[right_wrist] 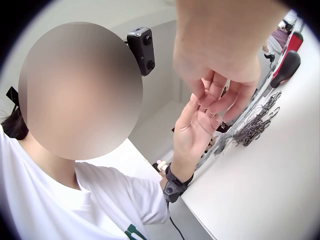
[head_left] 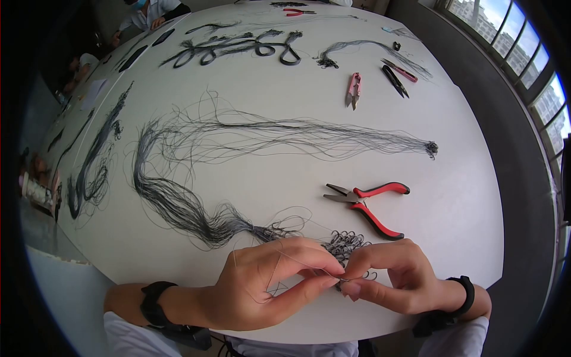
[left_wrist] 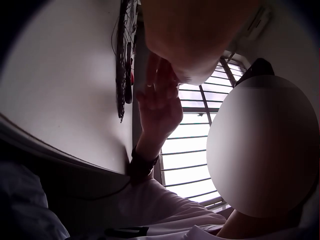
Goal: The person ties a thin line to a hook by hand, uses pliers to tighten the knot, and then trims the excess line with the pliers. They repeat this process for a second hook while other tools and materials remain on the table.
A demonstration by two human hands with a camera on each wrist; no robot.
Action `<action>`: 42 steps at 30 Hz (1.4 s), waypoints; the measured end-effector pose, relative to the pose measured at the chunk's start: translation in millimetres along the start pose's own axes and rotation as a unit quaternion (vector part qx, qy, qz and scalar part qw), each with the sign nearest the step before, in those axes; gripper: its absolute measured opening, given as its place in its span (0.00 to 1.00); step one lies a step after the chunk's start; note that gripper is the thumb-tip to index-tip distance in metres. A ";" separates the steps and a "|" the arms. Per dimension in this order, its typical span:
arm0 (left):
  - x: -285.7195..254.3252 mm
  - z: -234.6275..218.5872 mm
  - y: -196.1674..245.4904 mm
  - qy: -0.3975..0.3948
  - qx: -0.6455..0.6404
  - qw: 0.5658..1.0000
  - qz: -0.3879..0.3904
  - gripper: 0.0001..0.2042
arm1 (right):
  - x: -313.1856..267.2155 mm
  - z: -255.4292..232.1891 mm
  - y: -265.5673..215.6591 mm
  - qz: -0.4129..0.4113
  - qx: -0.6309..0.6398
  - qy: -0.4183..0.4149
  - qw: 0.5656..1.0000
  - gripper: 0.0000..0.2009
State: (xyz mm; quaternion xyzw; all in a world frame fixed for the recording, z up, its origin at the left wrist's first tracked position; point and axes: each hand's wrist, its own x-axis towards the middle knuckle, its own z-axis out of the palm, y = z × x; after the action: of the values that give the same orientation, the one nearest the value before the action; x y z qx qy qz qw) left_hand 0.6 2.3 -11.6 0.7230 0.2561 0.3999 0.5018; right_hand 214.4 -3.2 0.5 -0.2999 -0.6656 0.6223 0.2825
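Shadowed hands [left_wrist: 161, 114], pale tabletop [left_wrist: 60, 75], barred window [left_wrist: 187, 150], probably dark strands [left_wrist: 120, 75]

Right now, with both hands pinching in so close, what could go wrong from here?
The thin strand loops loosely over the left hand to the fingertips, so it might snag or slip. The pile of hooks lies just beyond the pinching fingers of the right hand and could catch a finger. The bundle of strands runs up close to the left hand, so a sideways sweep might tangle it.
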 end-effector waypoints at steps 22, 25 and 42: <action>-4.2 0.9 -1.5 -0.005 0.024 0.999 -0.023 0.06 | 3.7 -2.7 20.2 0.172 0.445 -0.119 0.871 0.08; -4.9 0.4 -2.3 -0.008 0.006 1.000 -0.028 0.06 | 2.9 -1.7 21.5 0.171 0.461 -0.116 0.863 0.08; -5.0 -3.8 -9.1 0.009 -0.068 0.998 -0.005 0.06 | 1.0 2.7 1.4 -0.026 -0.089 0.073 0.993 0.02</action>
State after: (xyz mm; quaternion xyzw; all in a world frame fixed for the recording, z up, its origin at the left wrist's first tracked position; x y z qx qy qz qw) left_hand -5.0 3.7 -21.0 0.6822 0.2366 0.4207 0.5492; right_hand 211.8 -4.2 -1.0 -0.3512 -0.7036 0.5291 0.3189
